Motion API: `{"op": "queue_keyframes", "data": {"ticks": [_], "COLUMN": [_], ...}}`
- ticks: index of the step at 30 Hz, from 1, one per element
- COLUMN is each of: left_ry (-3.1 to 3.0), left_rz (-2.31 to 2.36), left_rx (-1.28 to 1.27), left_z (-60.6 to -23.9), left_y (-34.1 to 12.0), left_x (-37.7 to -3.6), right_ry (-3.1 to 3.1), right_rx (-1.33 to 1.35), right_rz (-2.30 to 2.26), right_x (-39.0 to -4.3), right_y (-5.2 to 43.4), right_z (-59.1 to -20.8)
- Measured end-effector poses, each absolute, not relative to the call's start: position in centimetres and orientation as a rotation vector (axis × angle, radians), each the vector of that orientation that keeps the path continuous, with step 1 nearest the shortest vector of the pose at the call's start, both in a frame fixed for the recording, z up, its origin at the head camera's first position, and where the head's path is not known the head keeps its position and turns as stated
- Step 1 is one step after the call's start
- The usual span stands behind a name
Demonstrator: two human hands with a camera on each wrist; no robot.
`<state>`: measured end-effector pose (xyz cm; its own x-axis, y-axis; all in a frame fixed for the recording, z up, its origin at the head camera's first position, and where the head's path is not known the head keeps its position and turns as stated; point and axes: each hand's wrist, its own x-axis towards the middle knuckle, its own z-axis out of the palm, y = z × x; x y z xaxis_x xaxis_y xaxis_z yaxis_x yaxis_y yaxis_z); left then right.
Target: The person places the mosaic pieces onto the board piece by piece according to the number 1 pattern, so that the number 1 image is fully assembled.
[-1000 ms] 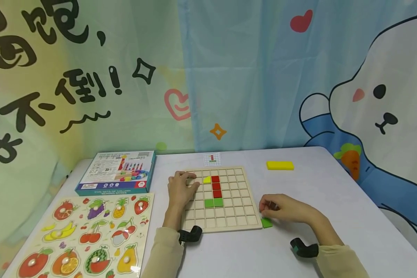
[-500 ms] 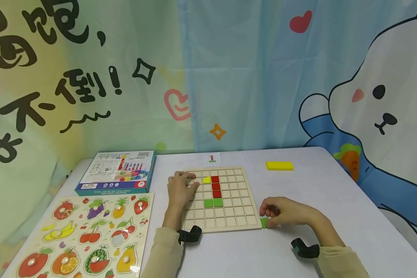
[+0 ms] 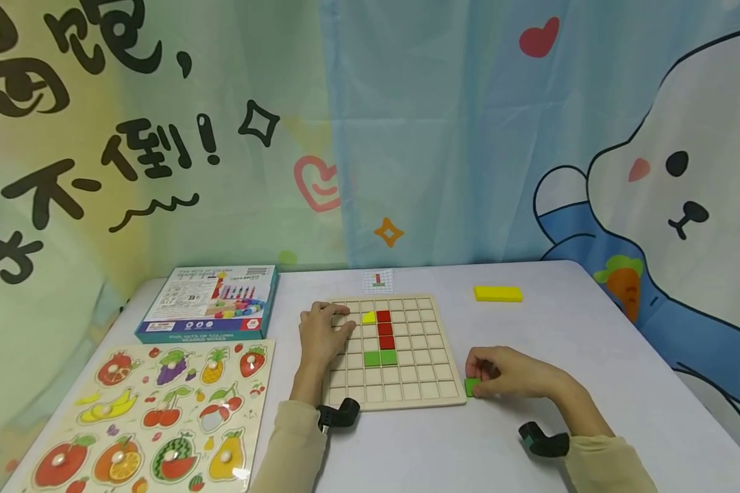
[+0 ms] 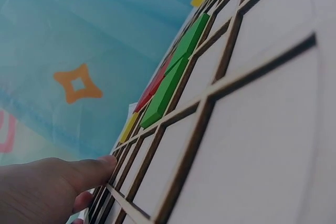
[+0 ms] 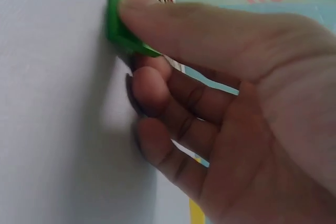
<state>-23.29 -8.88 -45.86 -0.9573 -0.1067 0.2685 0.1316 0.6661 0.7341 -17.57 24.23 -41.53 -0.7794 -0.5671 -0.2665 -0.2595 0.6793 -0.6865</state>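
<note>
A wooden grid board lies on the table in the head view. Two green tiles, several red tiles and a yellow tile sit in its cells. My left hand rests at the board's upper left edge, thumb and index finger touching the frame; the left wrist view shows the thumb against the grid. Just off the board's lower right corner, my right hand pinches a green tile between thumb and fingers, low over the table. Its fingertips behind the tile are partly hidden.
Behind the board lies a small pattern card. A yellow bar is at the back right. To the left are a printed box and a fruit puzzle board. A patterned curtain hangs behind the table.
My right hand has moved its thumb onto the green tile lying beside the board and now pinches it, turned slightly. My left hand stays at the board's edge.
</note>
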Motion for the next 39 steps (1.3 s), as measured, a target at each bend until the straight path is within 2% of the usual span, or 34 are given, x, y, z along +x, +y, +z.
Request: {"op": "queue_keyframes", "data": {"ticks": [9,18,39], "left_ry": [-2.608,-2.611,-2.617], "left_rz": [-1.185,-1.160,-1.153], "left_rx": [0.006,0.000,0.006], "left_z": [-45.9,-46.2,-46.1], "left_y": [-8.8,-8.9,-8.9], "left_x": [-23.4,-23.6,-23.6], "right_ry": [2.500,2.618,2.638], "right_rx": [-0.715,-0.678,-0.793], "right_rz": [-0.924,-0.981,-1.110], "right_x": [-17.8,-18.1,-18.9], "right_y": [24.5,24.2,21.6], "right_z": [-41.7,-41.4,-41.0]}}
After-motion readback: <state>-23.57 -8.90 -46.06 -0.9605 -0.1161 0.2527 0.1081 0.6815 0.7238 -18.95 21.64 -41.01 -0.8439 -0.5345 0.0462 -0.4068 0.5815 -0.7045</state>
